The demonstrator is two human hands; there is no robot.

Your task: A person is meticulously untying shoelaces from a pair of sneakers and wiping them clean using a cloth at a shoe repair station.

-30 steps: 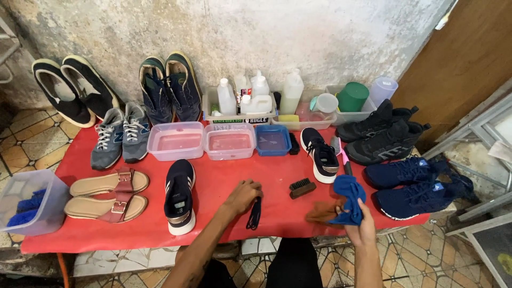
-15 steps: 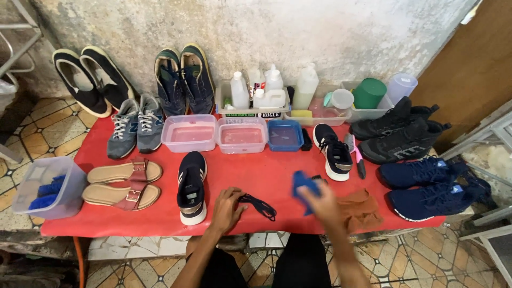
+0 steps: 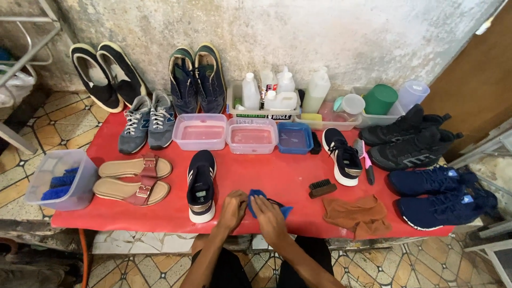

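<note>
My left hand (image 3: pixel 233 209) and my right hand (image 3: pixel 269 217) meet at the front edge of the red table (image 3: pixel 277 178). Both grip a blue cloth (image 3: pixel 260 197) wrapped around a dark lace, which is mostly hidden under the cloth. Just left of my left hand stands a navy sneaker with a white sole (image 3: pixel 201 184). To the right lie a small dark brush (image 3: pixel 322 188) and a brown cloth (image 3: pixel 356 215).
Three tubs of water (image 3: pixel 204 132) sit mid-table, with bottles (image 3: pixel 316 92) and cups behind. Sandals (image 3: pixel 136 178), grey sneakers (image 3: pixel 146 122), a second navy sneaker (image 3: pixel 342 156), black shoes (image 3: pixel 409 140) and blue shoes (image 3: pixel 442 194) ring the table. A clear bin (image 3: pixel 60 179) overhangs the left end.
My right hand brought the blue cloth from the right side to the middle, left the brown cloth on the table, and joined my left hand over the lace. The view shifted slightly.
</note>
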